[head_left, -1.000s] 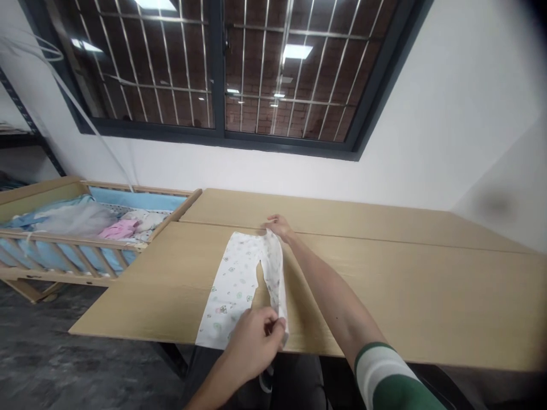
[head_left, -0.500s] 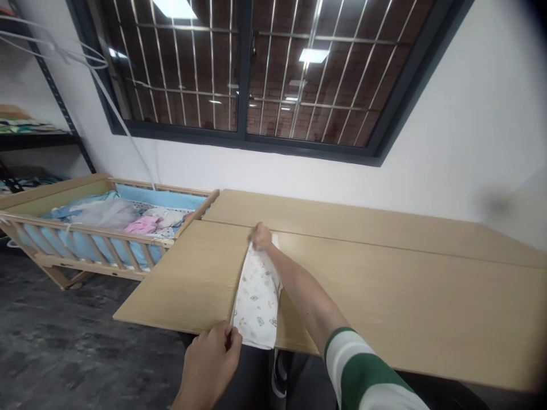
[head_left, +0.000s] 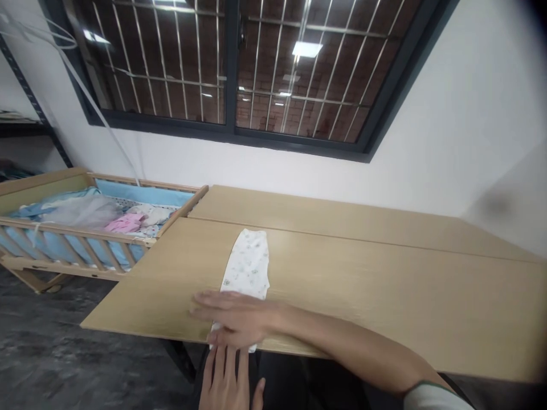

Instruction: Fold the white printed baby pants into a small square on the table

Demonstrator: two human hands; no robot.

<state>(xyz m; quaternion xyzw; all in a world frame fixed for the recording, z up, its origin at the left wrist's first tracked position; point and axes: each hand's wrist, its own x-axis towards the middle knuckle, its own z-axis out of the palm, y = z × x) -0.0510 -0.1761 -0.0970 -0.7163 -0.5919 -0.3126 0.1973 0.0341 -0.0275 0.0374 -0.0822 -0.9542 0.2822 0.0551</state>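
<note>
A folded white cloth (head_left: 248,262) with small green and beige prints lies lengthwise on the wooden table (head_left: 363,296), reaching to its front edge. It looks like a small garment. My right hand (head_left: 241,319) stretches flat across the lower part of the cloth, palm down, slightly blurred, fingers pointing left. Just below, my left hand (head_left: 226,376) has its fingers extended over the cloth's near end at the table edge. Both hands are open and grip nothing. They hide much of the cloth's lower part, while its narrower far end is uncovered.
At the left stands a wooden crib (head_left: 77,236) with blue lining, holding a pink cloth (head_left: 125,222) and other fabrics. Beyond the table are a white wall (head_left: 299,176) and a barred window (head_left: 231,68). A dark shelf (head_left: 21,130) is at far left.
My right hand has let go of the cloth's far end and come down flat near the front edge. My left hand has opened from a pinch. The view has shifted slightly right.
</note>
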